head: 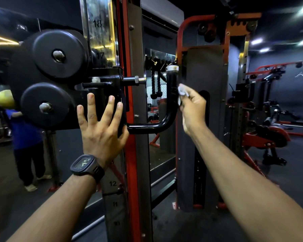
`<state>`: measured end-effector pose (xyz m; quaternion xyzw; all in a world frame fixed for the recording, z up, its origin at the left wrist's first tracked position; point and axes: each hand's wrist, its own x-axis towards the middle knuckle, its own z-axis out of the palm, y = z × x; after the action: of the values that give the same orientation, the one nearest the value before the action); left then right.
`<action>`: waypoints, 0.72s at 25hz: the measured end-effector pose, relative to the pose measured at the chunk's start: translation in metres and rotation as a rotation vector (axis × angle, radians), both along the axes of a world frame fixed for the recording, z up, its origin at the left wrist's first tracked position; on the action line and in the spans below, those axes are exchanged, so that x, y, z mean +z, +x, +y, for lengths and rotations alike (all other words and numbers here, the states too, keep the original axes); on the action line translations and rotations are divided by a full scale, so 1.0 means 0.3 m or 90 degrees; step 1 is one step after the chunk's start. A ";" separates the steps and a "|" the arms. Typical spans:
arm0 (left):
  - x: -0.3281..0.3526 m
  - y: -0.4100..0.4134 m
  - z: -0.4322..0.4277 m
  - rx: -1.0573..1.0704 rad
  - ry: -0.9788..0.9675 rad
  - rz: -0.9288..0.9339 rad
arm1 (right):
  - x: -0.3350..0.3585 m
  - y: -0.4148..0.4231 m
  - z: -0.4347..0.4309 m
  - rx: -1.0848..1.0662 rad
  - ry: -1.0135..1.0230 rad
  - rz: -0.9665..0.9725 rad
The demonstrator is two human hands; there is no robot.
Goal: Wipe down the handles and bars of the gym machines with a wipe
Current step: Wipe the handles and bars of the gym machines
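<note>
handle [171,102]: juts rightward from the carriage [105,82] on the upright [132,172], then turns up.
wipe [182,90]: against the handle's right side, in the right hand [193,106].
left hand [101,131]: on the carriage, right of the lower pulley wheel [45,106].

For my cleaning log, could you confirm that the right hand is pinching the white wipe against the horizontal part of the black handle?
Not quite: the head view shows the right hand pinching the white wipe against the upright part of the black handle.
</note>
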<state>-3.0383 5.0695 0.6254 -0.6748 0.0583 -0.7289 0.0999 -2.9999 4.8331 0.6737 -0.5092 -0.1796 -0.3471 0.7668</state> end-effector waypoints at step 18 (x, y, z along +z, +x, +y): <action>0.002 -0.011 0.005 0.006 0.002 0.028 | -0.222 -0.098 0.345 0.223 0.439 0.240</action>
<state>-3.0414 5.0709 0.6259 -0.6909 0.0585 -0.7132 0.1030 -3.0291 4.9367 0.6072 -0.2395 0.0060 -0.1522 0.9589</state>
